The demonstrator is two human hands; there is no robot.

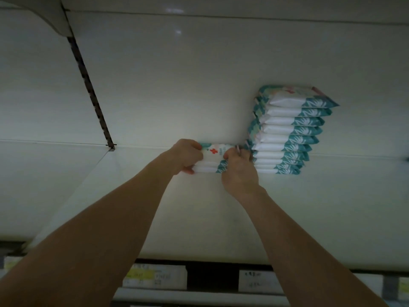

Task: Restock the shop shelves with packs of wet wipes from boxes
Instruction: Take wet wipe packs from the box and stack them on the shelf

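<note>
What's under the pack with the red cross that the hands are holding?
Under the red-cross pack lies at least one more white-and-teal pack, with the white shelf below. The left hand and right hand cover the ends, so the exact count is hidden.

Packs (212, 158) between hands on shelf (155, 107), just left of stack (285, 131).

Shelf (199, 218) before me: pale off-white metal, broad and flat, dimly lit.
Back panel (177, 85): same pale finish, with two faint glints of light (178, 32) high up.
Slotted upright (88, 85): dark, running slantwise down the back panel on my left to the shelf's rear edge.
Bracket (44, 16): pale, curved, top left corner.
Price labels (155, 276): white and yellow tickets along the dark strip at the shelf's front edge, print too blurred to read.
</note>
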